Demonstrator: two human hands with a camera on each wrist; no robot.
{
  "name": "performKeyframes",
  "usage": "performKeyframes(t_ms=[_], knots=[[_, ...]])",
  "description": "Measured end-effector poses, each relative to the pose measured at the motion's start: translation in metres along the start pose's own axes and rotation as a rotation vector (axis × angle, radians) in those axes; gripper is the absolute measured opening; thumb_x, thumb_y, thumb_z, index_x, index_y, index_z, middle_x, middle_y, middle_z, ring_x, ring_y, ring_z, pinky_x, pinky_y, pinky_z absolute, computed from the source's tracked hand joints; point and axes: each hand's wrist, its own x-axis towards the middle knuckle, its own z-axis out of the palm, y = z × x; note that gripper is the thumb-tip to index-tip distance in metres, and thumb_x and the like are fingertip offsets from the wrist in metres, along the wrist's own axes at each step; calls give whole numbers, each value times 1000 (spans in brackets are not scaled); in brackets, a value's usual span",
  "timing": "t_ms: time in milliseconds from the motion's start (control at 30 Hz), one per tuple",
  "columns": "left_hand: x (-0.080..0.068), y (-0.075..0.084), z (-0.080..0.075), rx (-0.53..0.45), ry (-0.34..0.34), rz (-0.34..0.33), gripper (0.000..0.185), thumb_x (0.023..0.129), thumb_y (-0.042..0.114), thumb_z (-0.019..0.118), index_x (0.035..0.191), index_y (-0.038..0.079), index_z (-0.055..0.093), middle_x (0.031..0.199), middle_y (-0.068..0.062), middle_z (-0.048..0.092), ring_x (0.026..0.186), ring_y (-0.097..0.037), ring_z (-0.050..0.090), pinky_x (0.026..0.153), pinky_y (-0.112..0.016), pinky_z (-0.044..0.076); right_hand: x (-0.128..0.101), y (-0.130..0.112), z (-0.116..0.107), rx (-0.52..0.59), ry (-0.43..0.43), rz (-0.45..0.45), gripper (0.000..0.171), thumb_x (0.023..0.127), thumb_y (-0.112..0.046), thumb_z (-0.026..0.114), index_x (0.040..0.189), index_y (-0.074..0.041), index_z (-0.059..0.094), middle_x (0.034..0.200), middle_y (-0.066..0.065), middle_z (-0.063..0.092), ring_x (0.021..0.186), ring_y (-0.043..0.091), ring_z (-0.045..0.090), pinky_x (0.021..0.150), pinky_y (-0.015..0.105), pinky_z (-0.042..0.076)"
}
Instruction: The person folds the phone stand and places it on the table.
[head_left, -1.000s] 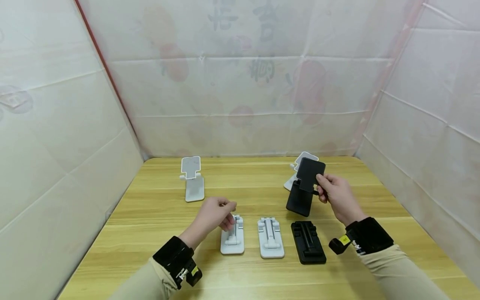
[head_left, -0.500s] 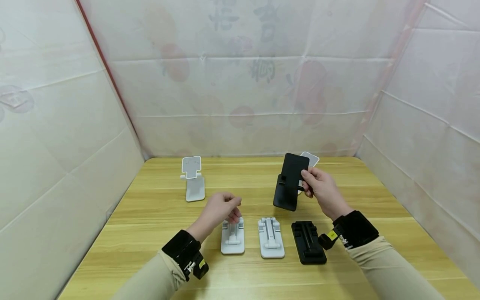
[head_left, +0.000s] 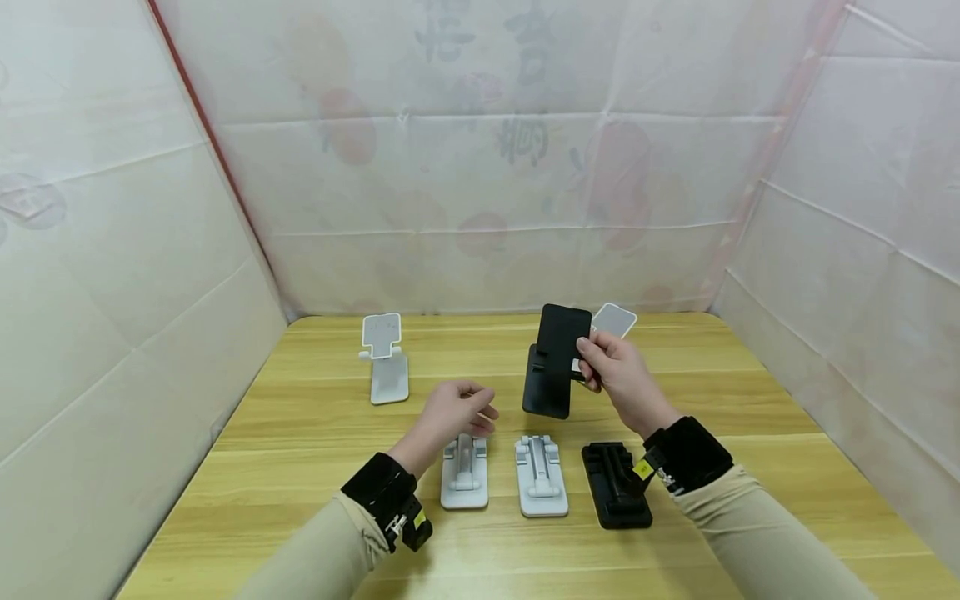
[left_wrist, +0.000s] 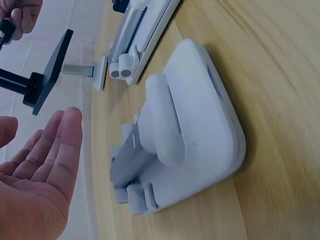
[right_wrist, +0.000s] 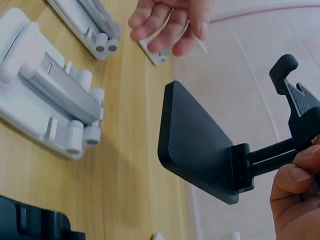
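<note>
My right hand [head_left: 622,375] grips an unfolded black phone stand [head_left: 557,358] by its upper plate, thumb on the front. The stand is off the table; in the right wrist view its base [right_wrist: 195,145] and extended stem show, with fingers [right_wrist: 295,175] at the upper end. My left hand [head_left: 453,417] holds nothing, its fingers loosely extended above a folded white phone stand [head_left: 465,479]. In the left wrist view the left palm [left_wrist: 40,185] faces the held stand's base, a small gap apart.
Beside the left hand's stand lie a second folded white stand [head_left: 542,479] and a folded black stand [head_left: 617,492]. An unfolded white stand [head_left: 390,379] is at the back left. Another [head_left: 617,319] at the back right is partly hidden by the held one. Cloth walls [head_left: 480,183] enclose the table.
My right hand has carried the black phone stand leftward, turning its plates more toward upright. My left hand has shifted right and slightly away, its fingers opening a little.
</note>
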Motion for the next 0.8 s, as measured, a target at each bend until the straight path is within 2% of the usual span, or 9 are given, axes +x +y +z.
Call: performKeyframes(t_ms=[233,500,600,800], knots=[[5,2,5,-77,-28,-47,46,105,28,59,138,-4,56,123,-24,69,100,-33,74,92,-46,62,2,-5,13,5,-31,-8,37,109,-33,50,97,2,45,74,4,47,64,15,43,57,25,39],[8,3,11,-131,-49,-64,51,103,30,63,141,-4,55,122,-20,68,100,-32,74,91,-44,63,4,-7,26,12,-71,-38,33,109,-30,50,92,-2,47,72,4,48,64,16,45,57,25,41],[9,3,11,-147,-66,-60,51,102,26,65,141,-4,54,124,-22,66,99,-32,74,91,-44,63,4,-8,30,7,-86,-42,35,109,-31,51,93,0,47,72,4,48,64,16,45,57,27,41],[8,2,12,-228,-105,-54,46,101,8,63,143,-6,50,121,-27,68,104,-40,72,94,-47,60,4,-10,36,4,-113,-30,38,110,-32,49,96,4,45,73,6,47,65,17,45,59,25,41]])
